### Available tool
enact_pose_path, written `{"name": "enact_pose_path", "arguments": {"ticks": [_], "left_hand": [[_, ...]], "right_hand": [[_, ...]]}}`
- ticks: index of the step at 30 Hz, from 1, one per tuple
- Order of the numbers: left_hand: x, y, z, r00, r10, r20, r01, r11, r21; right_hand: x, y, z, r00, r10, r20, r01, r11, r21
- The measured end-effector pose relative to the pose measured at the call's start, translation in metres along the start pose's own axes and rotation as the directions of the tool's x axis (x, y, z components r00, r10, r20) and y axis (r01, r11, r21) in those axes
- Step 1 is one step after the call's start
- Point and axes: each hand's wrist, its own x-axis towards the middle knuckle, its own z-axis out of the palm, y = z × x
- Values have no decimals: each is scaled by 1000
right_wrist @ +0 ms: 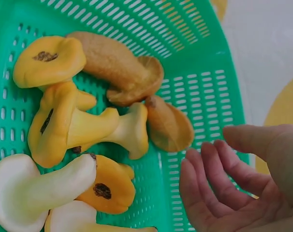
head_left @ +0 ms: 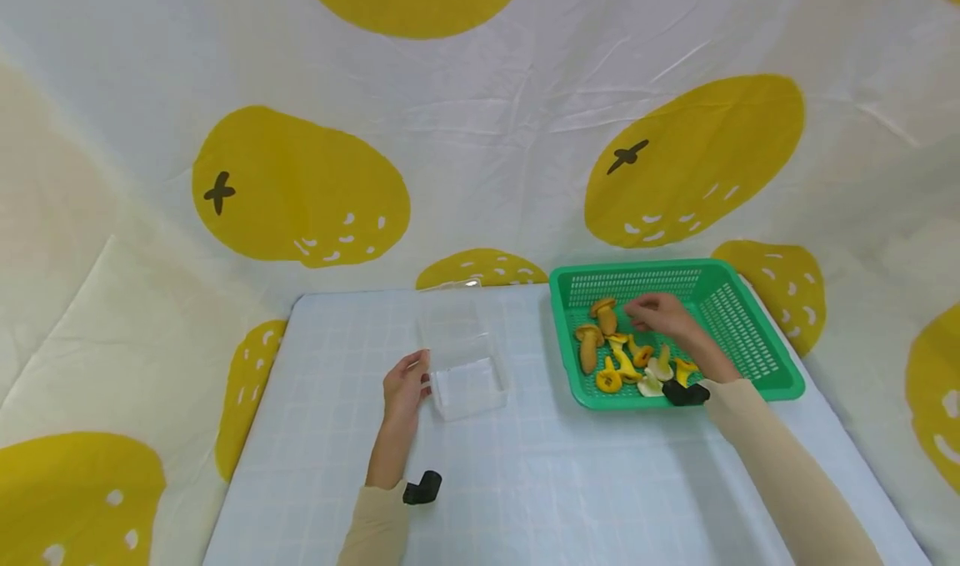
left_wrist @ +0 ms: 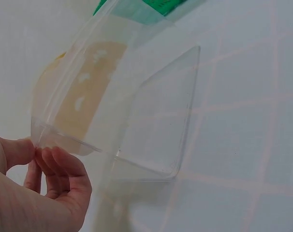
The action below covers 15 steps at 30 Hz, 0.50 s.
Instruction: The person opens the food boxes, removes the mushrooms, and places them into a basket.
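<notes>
a: the perforated plastic basket (head_left: pixel 742 316) is bright green, and the toy mushrooms (head_left: pixel 626 358) in it run from golden yellow to tan brown, with a couple of creamy white ones.

b: the square plastic box (head_left: pixel 465 358) is clear and colourless. the tabletop (head_left: pixel 525 483) under it is pale blue with a faint white grid.

a: the backdrop cloth (head_left: pixel 480 132) is white, printed with big mustard-yellow fruit shapes bearing dark crosses and white flecks. both sleeves (head_left: pixel 787 466) are beige.

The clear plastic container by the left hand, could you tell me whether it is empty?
Empty: the clear plastic container shows only tablecloth through its walls.
</notes>
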Motion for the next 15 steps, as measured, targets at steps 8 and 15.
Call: {"name": "enact_pose_path", "arguments": {"ticks": [8,15], "left_hand": [[-1,4,-4,999,25,21,-26,998,54],[-6,9,-15,987,155,52,-161,971,175]], "right_hand": [[-21,1,-5,992,-80,-102,72,994,-77],[-43,8,-1,943,-209,-257,163,968,-190]]}}
